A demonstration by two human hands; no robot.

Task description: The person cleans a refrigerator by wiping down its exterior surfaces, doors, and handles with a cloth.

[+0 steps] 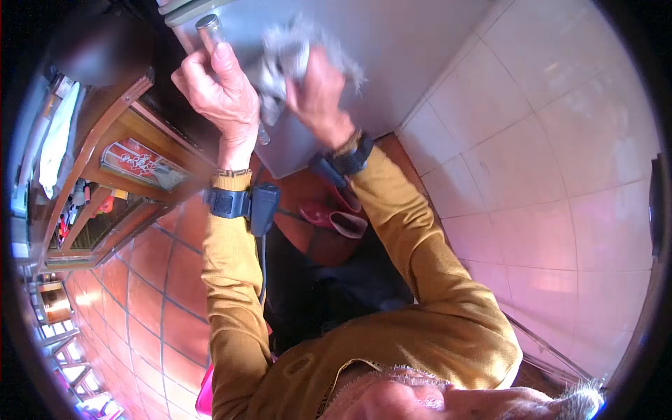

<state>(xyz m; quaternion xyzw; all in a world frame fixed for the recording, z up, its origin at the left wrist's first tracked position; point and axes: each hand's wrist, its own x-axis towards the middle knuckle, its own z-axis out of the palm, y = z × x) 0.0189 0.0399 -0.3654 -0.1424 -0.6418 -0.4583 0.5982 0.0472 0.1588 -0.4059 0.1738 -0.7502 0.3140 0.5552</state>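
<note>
My left hand (220,91) is closed around a bar-like handle with a round metallic end (208,24), the thumb lying along it. This bar is at the edge of a smooth pale panel (392,63), which looks like an appliance door. A second end of what may be the same bar shows below the wrist. To the right, my right hand (320,91) is closed on a crumpled grey-white cloth (287,52) against the panel. The cloth and right hand are blurred by motion. Parts of the bar are hidden by my left hand.
A wooden cabinet (105,168) with open shelves stands at the left, a white cloth (61,140) near its top. White wall tiles (532,154) rise at the right. Pink footwear (336,220) is on the terracotta tile floor (150,280), below my right forearm.
</note>
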